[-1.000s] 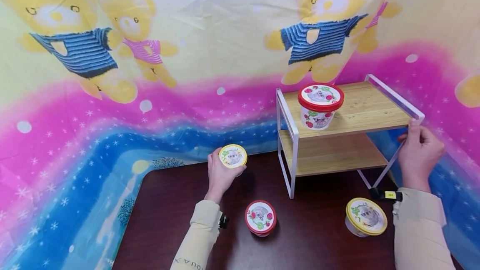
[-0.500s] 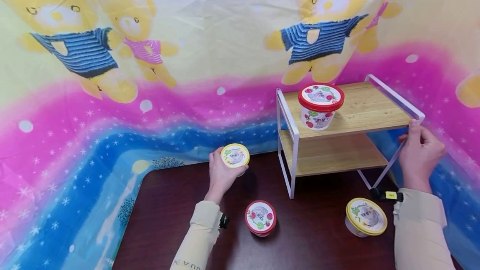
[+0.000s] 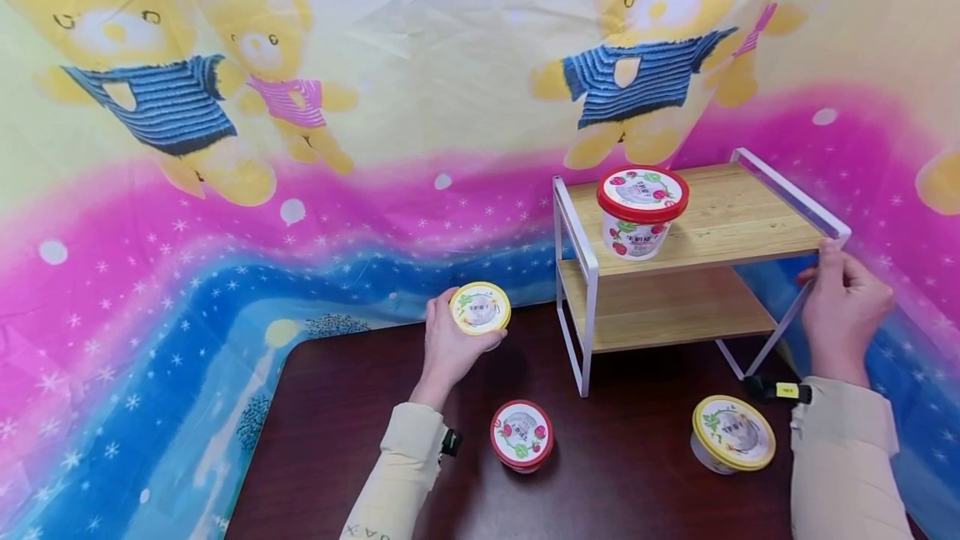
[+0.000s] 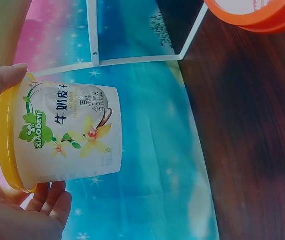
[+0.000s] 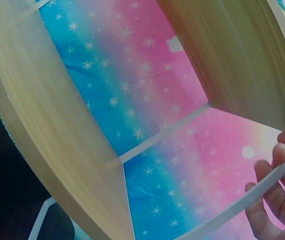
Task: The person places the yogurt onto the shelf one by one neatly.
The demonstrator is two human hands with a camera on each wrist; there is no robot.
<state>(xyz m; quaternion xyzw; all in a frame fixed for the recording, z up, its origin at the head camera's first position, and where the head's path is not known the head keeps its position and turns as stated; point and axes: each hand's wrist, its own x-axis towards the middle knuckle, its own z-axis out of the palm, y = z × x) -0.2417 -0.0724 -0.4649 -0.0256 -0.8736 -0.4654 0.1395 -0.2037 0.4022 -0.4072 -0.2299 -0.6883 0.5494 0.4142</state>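
My left hand (image 3: 450, 352) holds a yellow-lidded paper tub (image 3: 480, 308) above the table, left of the shelf. The left wrist view shows the tub's white side (image 4: 72, 135), printed with yellow flowers; the thumb and fingers grip it near the lid. At the front right corner of a two-tier wooden shelf rack (image 3: 750, 223), my right hand (image 3: 843, 307) grips the white metal frame. Fingers (image 5: 277, 200) bend behind that bar (image 5: 232, 207) in the right wrist view. A red-lidded tub (image 3: 636, 236) stands upright on the top board, toward its left end.
On the dark table (image 3: 330, 440), a smaller-looking red-lidded tub (image 3: 521, 436) stands in front of the left hand. Another yellow-lidded tub (image 3: 732, 436) sits before the rack, near the right sleeve. A bear-print cloth (image 3: 420, 107) hangs behind the table.
My left hand has moved slightly right and up with the yellow-lidded tub, toward the rack. The right hand keeps its hold on the frame, and the other tubs have stayed put.
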